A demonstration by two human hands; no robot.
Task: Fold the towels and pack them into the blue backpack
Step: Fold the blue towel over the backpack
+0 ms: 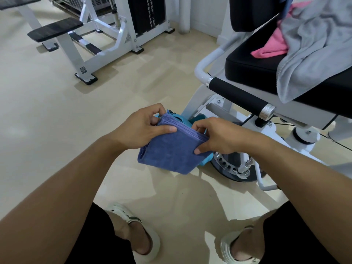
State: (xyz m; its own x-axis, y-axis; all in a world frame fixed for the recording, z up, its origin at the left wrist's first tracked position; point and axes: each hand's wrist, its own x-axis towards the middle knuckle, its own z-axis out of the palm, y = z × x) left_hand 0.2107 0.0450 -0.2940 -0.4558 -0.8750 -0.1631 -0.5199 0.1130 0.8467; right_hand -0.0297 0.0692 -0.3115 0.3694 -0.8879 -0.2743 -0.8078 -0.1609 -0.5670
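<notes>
The folded blue towel (pixel 171 151) was held in the air above the floor (pixel 57 111), between both hands and in front of the person's knees. The left hand (pixel 141 126) gripped its upper left corner: the thumb lay flat across the near face, and the curled fingers (pixel 158 111) wrapped over the stacked top edge to the far side. The right hand (pixel 219 136) gripped the upper right corner, its thumb pressed on the near face and its curled fingers hooked over the top edge. The towel hung tilted, its left lower corner lowest. A teal item (pixel 182 121), possibly the backpack, showed just behind the towel, mostly hidden by it. On the seat (pixel 253 67) of the gym machine to the right lay a grey towel (pixel 312 44) partly over a pink towel (pixel 270 48), well apart from the hands.
</notes>
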